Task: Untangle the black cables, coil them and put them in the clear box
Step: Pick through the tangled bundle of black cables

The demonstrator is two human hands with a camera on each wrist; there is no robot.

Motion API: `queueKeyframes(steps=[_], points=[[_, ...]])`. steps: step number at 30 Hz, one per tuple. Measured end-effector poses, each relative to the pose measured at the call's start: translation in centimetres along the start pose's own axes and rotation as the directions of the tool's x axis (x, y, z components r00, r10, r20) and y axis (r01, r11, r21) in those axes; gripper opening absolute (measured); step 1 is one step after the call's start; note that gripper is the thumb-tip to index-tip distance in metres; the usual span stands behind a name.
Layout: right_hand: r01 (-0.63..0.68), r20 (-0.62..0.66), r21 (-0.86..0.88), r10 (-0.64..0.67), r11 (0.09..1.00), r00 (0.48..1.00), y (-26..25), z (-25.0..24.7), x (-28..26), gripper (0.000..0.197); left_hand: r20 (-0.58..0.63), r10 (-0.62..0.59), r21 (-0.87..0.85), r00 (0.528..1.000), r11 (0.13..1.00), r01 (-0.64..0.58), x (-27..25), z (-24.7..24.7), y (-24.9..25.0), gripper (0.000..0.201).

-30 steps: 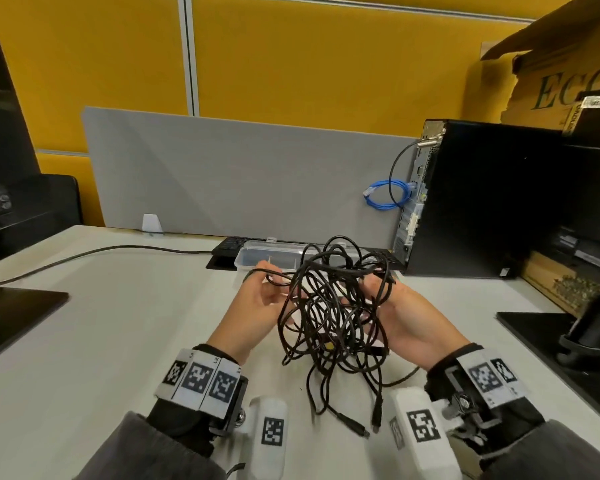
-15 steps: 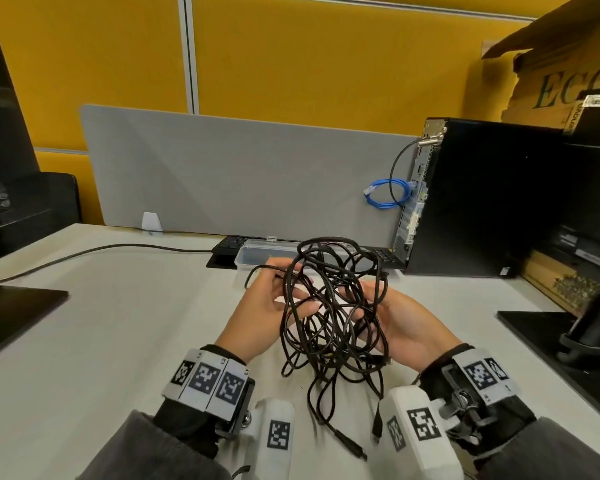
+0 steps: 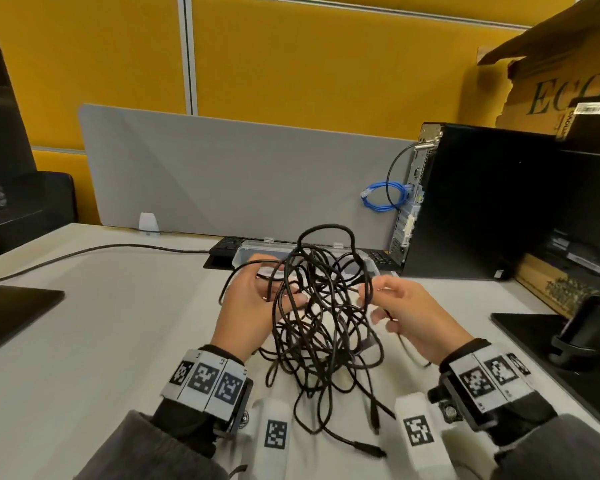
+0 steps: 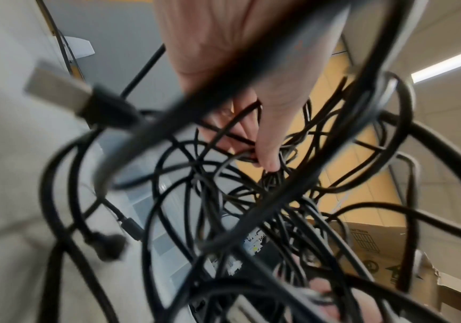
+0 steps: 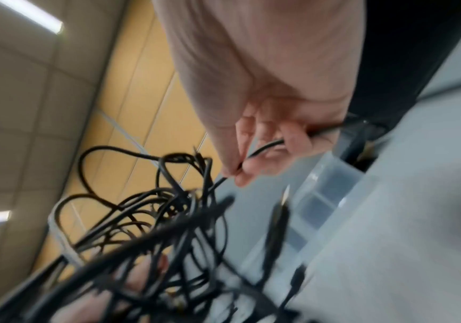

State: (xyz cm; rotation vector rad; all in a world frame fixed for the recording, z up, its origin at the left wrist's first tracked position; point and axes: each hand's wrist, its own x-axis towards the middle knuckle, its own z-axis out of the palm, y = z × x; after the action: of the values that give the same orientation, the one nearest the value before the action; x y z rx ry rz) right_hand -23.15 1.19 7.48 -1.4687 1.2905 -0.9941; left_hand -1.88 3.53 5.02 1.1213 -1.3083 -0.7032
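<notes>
A tangled bundle of black cables hangs between both hands above the white desk, with plug ends trailing near the front. My left hand grips the bundle's left side, thumb and fingers curled into the strands. My right hand pinches one strand between thumb and forefinger at the bundle's right side. The clear box lies behind the bundle, lid open, partly hidden by cables.
A black keyboard lies behind the box by a grey divider. A black computer tower with a blue cable stands at right. Black monitor bases sit at both desk edges. A black power cord crosses the left.
The right hand has shifted from cupping the bundle to pinching a single strand and pulling rightward. The bundle has sagged lower and spread out between the hands.
</notes>
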Motion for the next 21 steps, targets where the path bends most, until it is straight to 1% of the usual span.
queueKeyframes(steps=[1, 3, 5, 7, 8, 9, 10, 11, 12, 13, 14, 15, 16, 18, 20, 21], points=[[0.032, -0.041, -0.083, -0.035, 0.996, 0.999, 0.0, -0.4, 0.0, 0.007, -0.017, -0.005, 0.025, 1.0, 1.0, 0.006, 0.0, -0.1, 0.0, 0.043], [0.099, -0.1, -0.246, -0.127, 0.964, 0.987, 0.1, -1.3, 0.2, 0.008, -0.011, -0.017, 0.072, 1.0, 0.997, 0.018, 0.0, -0.3, 0.0, 0.039], [0.161, -0.1, -0.381, -0.213, 0.91, 0.972, 0.2, -1.8, 0.3, 0.007, 0.014, -0.029, 0.088, 0.999, 0.996, 0.028, -0.1, -0.4, 0.1, 0.037], [0.24, -0.108, -0.448, -0.319, 0.861, 0.942, 0.0, -1.6, 0.1, 0.007, 0.047, -0.074, 0.039, 0.996, 0.997, 0.072, -0.2, -0.4, 0.3, 0.038], [0.307, -0.14, -0.446, -0.405, 0.841, 0.904, -0.3, -1.3, -0.1, 0.009, 0.074, -0.109, -0.001, 0.991, 0.994, 0.109, -0.3, -0.4, 0.4, 0.041], [0.395, -0.18, -0.427, -0.504, 0.814, 0.845, -0.8, -0.7, -0.6, 0.01, 0.104, -0.146, -0.04, 0.984, 0.988, 0.151, -0.3, -0.5, 0.5, 0.045], [0.494, -0.206, -0.398, -0.6, 0.773, 0.773, -1.5, 0.0, -1.3, 0.011, 0.134, -0.18, -0.077, 0.974, 0.978, 0.192, -0.3, -0.5, 0.6, 0.048], [0.585, -0.205, -0.365, -0.676, 0.724, 0.708, -2.3, 0.8, -2.0, 0.014, 0.162, -0.208, -0.114, 0.965, 0.967, 0.228, -0.3, -0.5, 0.8, 0.051], [0.661, -0.178, -0.328, -0.731, 0.675, 0.659, -3.0, 1.6, -2.7, 0.016, 0.188, -0.228, -0.156, 0.955, 0.953, 0.258, -0.3, -0.5, 0.9, 0.051], [0.717, -0.133, -0.292, -0.769, 0.633, 0.625, -3.7, 2.4, -3.4, 0.016, 0.213, -0.246, -0.206, 0.946, 0.935, 0.289, -0.3, -0.6, 1.1, 0.05], [0.754, -0.08, -0.261, -0.792, 0.602, 0.605, -4.2, 3.0, -4.0, 0.015, 0.238, -0.261, -0.25, 0.935, 0.914, 0.319, -0.3, -0.6, 1.2, 0.048], [0.777, -0.025, -0.237, -0.803, 0.584, 0.596, -4.4, 3.5, -4.3, 0.014, 0.265, -0.271, -0.284, 0.925, 0.895, 0.344, -0.2, -0.8, 1.3, 0.047], [0.785, 0.036, -0.219, -0.8, 0.579, 0.6, -4.5, 3.8, -4.5, 0.013, 0.291, -0.274, -0.311, 0.917, 0.879, 0.362, -0.2, -0.9, 1.2, 0.048], [0.758, 0.156, -0.24, -0.747, 0.606, 0.646, -4.1, 4.3, -4.2, 0.01, 0.338, -0.269, -0.363, 0.902, 0.847, 0.389, -0.1, -1.0, 1.1, 0.051], [0.719, 0.241, -0.321, -0.682, 0.616, 0.691, -3.3, 4.3, -3.5, 0.015, 0.38, -0.268, -0.427, 0.885, 0.798, 0.425, -0.1, -1.2, 1.1, 0.051], [0.708, 0.276, -0.356, -0.655, 0.609, 0.703, -2.9, 4.1, -3.1, 0.017, 0.403, -0.266, -0.464, 0.876, 0.766, 0.445, -0.1, -1.3, 1.2, 0.053]])
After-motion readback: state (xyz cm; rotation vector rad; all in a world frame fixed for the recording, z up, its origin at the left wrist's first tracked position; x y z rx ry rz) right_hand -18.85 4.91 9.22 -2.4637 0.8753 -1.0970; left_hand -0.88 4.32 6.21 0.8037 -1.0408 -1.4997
